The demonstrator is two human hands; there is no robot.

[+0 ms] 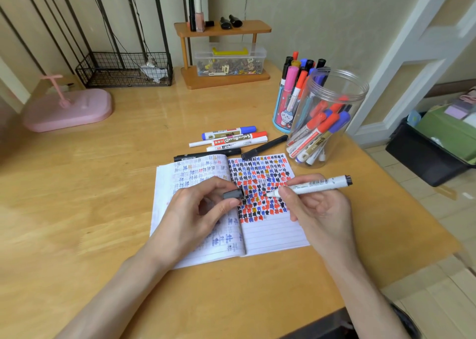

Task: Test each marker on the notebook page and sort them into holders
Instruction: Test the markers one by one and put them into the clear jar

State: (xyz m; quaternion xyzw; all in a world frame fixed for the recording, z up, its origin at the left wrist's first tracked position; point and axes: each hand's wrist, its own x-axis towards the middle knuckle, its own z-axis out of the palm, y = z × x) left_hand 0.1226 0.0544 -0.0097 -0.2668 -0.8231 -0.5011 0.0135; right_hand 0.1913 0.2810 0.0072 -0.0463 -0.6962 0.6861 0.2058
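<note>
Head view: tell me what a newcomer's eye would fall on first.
The open notebook at the centre of the table, its right page crowded with black, blue, red and yellow test marks. Over it the right hand holds an uncapped white marker, while the left hand pinches a dark cap. At right stands a clear jar of red- and blue-capped markers.

The scene was bright, lit evenly by soft, diffuse light. A pale sheen lay across the wooden table (144,122), and the clear jar (334,86) caught small highlights along its rim. Only a faint, soft shadow fell under the left hand (195,210) onto the notebook (273,233). The wide lens bowed the door frame (401,63) and the table's edges. The left margin was smeared, and the pink stand (69,112) looked soft.
</note>
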